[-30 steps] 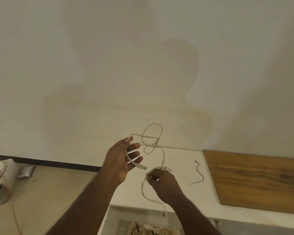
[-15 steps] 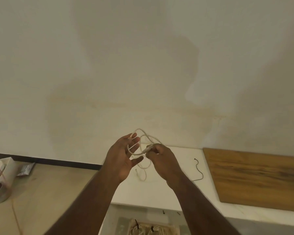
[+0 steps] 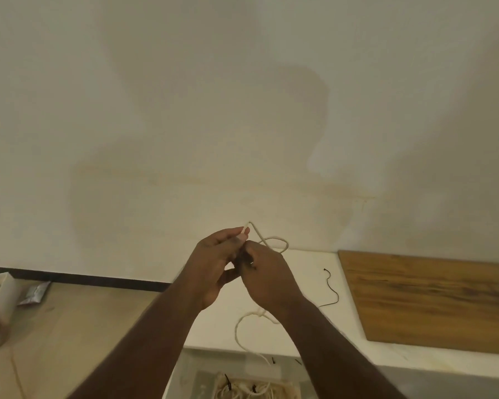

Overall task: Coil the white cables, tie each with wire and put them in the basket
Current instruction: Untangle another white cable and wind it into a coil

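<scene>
A braided, matt off-white cord cable [image 3: 274, 242] is seen; thin black wire tie [image 3: 332, 289] laid on smooth white desk [image 3: 308, 272]; brown grained wooden board [image 3: 432, 300], satin finish.

There is one camera, and it sits on the person's head. It looks forward more than down, so a plain wall [image 3: 242, 96] fills most of the view. The two arms reach in from the bottom, and the left hand [image 3: 213, 266] and right hand [image 3: 268, 277] meet close in front of the camera, near the middle. A white counter [image 3: 308, 283] lies low in the picture, with a wooden board [image 3: 432, 298] at the right. The floor [image 3: 69, 326] shows at lower left.
</scene>
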